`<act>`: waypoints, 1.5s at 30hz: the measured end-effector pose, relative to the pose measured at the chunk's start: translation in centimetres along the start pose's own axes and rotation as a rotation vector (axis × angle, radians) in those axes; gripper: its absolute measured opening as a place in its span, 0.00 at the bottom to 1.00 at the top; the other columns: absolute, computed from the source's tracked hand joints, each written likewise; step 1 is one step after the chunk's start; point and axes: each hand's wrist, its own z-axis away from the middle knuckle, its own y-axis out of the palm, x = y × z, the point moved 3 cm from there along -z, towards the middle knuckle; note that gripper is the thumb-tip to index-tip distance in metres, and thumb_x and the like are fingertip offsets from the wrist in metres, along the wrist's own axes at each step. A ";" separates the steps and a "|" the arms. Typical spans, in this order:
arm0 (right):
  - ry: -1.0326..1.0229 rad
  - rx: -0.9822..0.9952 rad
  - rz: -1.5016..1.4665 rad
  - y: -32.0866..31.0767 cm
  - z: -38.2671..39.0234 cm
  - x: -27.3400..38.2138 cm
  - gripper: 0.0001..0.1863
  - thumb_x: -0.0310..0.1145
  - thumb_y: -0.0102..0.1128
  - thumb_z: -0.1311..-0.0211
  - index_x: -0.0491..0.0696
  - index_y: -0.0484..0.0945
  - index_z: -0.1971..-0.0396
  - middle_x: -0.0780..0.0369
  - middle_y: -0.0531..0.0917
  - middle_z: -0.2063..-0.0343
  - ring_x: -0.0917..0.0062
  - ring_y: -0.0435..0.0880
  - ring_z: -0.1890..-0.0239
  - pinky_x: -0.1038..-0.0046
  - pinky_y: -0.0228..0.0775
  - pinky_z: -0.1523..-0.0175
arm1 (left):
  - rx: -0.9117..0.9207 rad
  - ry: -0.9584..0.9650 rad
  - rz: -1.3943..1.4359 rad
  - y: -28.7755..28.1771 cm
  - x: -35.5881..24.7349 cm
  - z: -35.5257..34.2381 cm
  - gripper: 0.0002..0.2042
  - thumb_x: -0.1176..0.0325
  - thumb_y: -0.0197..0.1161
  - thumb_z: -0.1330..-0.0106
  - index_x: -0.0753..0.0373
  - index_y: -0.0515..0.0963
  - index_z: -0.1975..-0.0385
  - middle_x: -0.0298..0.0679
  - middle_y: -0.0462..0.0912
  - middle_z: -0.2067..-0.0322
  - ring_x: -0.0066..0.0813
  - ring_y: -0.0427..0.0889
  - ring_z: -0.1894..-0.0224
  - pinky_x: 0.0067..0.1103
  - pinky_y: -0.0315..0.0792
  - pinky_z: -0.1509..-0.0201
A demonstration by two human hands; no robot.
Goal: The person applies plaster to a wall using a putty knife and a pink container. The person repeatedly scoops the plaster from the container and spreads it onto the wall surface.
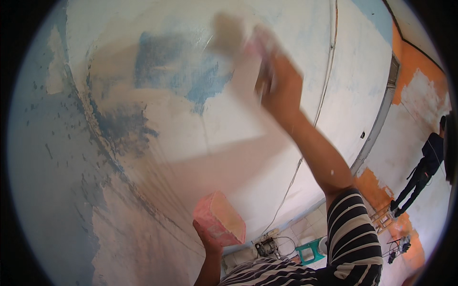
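My right hand [285, 86] is raised in front of the wall and closed around what looks like a putty knife. Motion smears the tool; its greyish-brown blade [228, 34] is over the upper wall, and a pink part shows by my fingers. Low in the view, my left hand [211, 242] grips a pink box-shaped tub [205, 215] from its left side. Cream-coloured filler [226, 212] shows in the tub's opening. The wall [229, 119] before me is whitish, with bare blue patches [167, 59] between the coated areas.
A rough corner seam runs down to a bluish side wall [43, 143] on the left. Cables hang along the wall at right. Below stand a green plastic stool [310, 251] and a machine with cords [267, 247]. Far right, a person in dark clothes [422, 167] stands on a wooden support.
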 end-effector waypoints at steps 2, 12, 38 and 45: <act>-0.064 -0.169 0.073 2.2 -1.8 -2.1 0.35 0.16 0.58 0.51 0.48 0.73 0.38 0.61 0.87 0.66 0.65 0.84 0.66 0.67 0.77 0.60 | 0.007 -0.091 0.069 -0.3 1.2 -0.1 0.33 0.43 0.45 0.26 0.61 0.53 0.31 0.45 0.62 0.35 0.41 0.63 0.32 0.37 0.60 0.30; -0.233 0.377 -0.163 3.2 8.2 4.4 0.33 0.18 0.56 0.51 0.50 0.75 0.40 0.58 0.76 0.41 0.66 0.69 0.44 0.65 0.63 0.42 | -0.026 0.013 -0.075 -1.6 1.9 0.0 0.31 0.47 0.44 0.24 0.63 0.53 0.31 0.44 0.61 0.35 0.39 0.62 0.32 0.35 0.59 0.29; -0.235 0.569 -0.118 5.9 17.1 1.2 0.26 0.26 0.54 0.41 0.54 0.76 0.41 0.58 0.64 0.29 0.64 0.60 0.26 0.60 0.58 0.27 | -0.064 -0.421 0.132 0.6 5.1 6.2 0.38 0.33 0.42 0.30 0.53 0.54 0.28 0.40 0.64 0.32 0.46 0.65 0.31 0.46 0.64 0.31; -0.002 0.782 -0.454 0.0 21.3 6.8 0.32 0.24 0.56 0.44 0.46 0.70 0.35 0.53 0.68 0.32 0.60 0.68 0.30 0.62 0.65 0.32 | -0.119 -0.323 0.287 1.8 1.3 8.6 0.41 0.30 0.44 0.34 0.53 0.56 0.29 0.41 0.66 0.33 0.47 0.67 0.32 0.47 0.64 0.31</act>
